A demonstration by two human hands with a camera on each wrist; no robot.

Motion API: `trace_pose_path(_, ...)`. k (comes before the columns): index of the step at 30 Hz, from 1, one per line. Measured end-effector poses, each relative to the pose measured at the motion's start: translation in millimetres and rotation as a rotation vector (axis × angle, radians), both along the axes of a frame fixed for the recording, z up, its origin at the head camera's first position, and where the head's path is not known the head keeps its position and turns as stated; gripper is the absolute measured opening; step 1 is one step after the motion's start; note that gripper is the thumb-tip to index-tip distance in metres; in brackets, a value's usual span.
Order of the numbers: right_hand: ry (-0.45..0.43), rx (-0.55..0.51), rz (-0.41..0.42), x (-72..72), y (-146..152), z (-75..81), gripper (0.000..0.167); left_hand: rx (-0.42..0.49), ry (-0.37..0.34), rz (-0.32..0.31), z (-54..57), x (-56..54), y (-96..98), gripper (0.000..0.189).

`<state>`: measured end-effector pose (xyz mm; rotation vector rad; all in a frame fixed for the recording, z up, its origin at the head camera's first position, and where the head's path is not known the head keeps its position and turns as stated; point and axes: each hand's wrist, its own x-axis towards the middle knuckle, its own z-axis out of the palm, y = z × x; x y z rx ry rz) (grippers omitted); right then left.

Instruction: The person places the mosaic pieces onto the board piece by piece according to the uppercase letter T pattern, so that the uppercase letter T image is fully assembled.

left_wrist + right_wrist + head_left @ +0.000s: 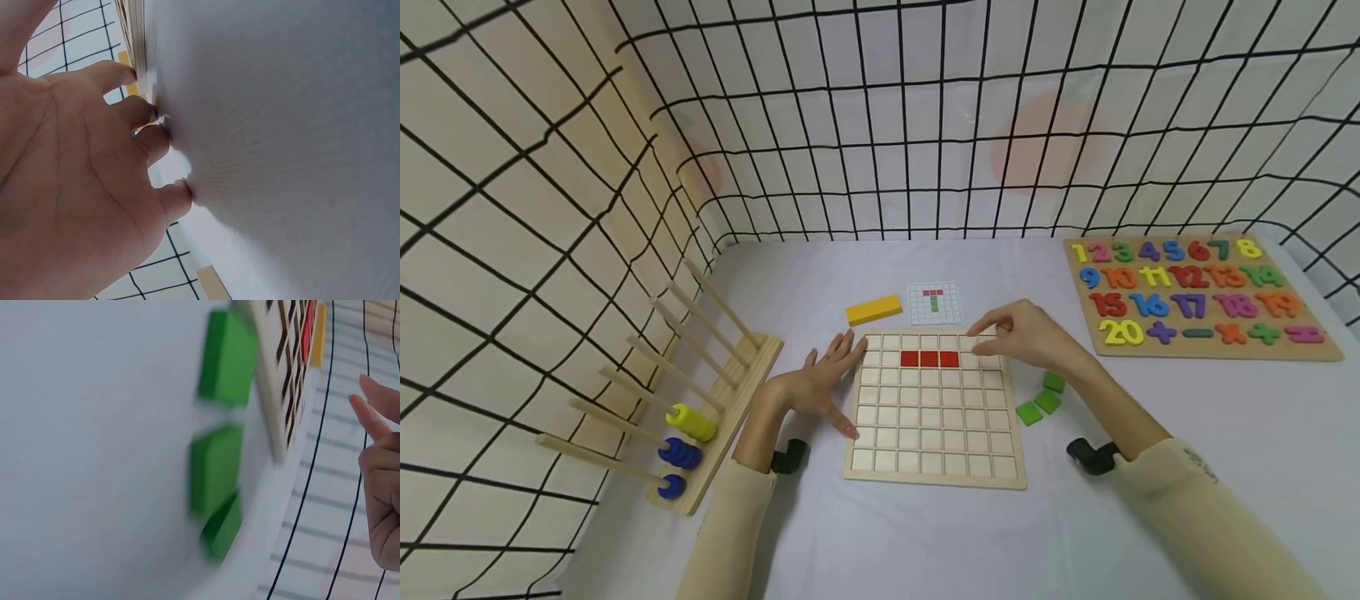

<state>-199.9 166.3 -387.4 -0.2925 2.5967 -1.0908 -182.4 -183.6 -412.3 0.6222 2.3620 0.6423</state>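
A wooden grid board [910, 476] lies flat, with three red tiles [929, 359] side by side in its second row from the far edge. My left hand [820, 379] rests with spread fingers along the board's left edge. In the left wrist view its fingertips [183, 190] touch the white surface. Over the board's far right corner is my right hand [1026, 333], thumb and index finger stretched out with a gap between them. Nothing shows in that gap in the right wrist view. Three green tiles [1029, 412] lie on the cloth just right of the board.
Beyond the board are a pattern card [951, 310] and a yellow block [873, 311]. At left stands a peg rack [763, 354] with yellow and blue beads. A number puzzle board [1210, 346] lies at right. Black wire mesh [906, 133] borders the back and sides.
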Motion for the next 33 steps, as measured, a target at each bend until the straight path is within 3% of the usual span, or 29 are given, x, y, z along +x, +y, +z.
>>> trace_pose_path(7,-0.03,0.037,-0.044,17.9,62.7,-6.0,0.035,-0.003,-0.001,0.004,-1.0,1.7,-3.1,0.143)
trace_pose_path(14,-0.101,0.006,-0.026,29.9,99.3,-14.8,0.048,0.01,-0.004,0.005,-1.7,2.1,-3.3,0.143)
trace_pose_path(21,-0.179,-0.057,0.025,34.7,111.9,-21.5,0.051,0.007,-0.007,0.004,-1.6,2.1,-2.4,0.143)
trace_pose_path(26,-0.19,-0.081,0.043,36.1,113.1,-24.7,0.051,0.006,-0.004,-0.005,-1.6,1.1,-1.5,0.143)
trace_pose_path(33,-0.211,-0.044,0.02,34.5,110.2,-31.7,0.051,0.011,-0.003,-0.012,-1.2,-0.2,0.4,0.143)
